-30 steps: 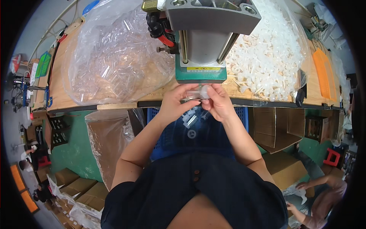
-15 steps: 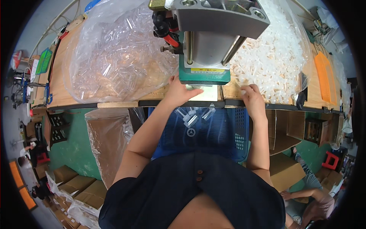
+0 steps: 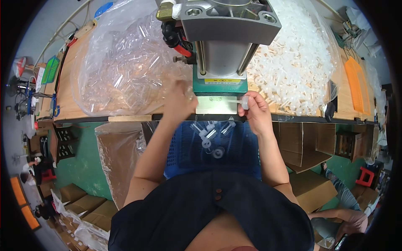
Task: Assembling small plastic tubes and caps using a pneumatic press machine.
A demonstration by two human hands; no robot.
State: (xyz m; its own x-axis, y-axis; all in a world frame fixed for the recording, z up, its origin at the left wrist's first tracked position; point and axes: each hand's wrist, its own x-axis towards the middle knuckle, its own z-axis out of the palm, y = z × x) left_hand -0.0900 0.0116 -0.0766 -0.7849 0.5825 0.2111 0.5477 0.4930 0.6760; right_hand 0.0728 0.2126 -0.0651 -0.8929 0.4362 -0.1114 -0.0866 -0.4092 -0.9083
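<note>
My right hand (image 3: 256, 111) is closed in a pinch on a translucent white plastic piece (image 3: 245, 102) with a round cap and a thin stem. The stem points left, over the pale metal plate (image 3: 215, 109) under the press (image 3: 220, 85). Smeared by motion, my left hand (image 3: 179, 102) is left of that plate, beside the bag of clear plastic tubes (image 3: 130, 71); its fingers do not show clearly. Below the table edge, a blue basket (image 3: 217, 165) holds several capped clear tubes (image 3: 211, 134).
A heap of white plastic pieces (image 3: 293, 62) lies in a bag right of the press. An orange tray (image 3: 356, 85) lies farther right, a green basket (image 3: 51, 69) far left. Cardboard boxes (image 3: 310, 188) stand below, and another person (image 3: 343, 221) sits at lower right.
My right hand has moved left from the white heap's edge to the press plate. My left hand has left the plate and swung left. One more capped piece shows in the basket.
</note>
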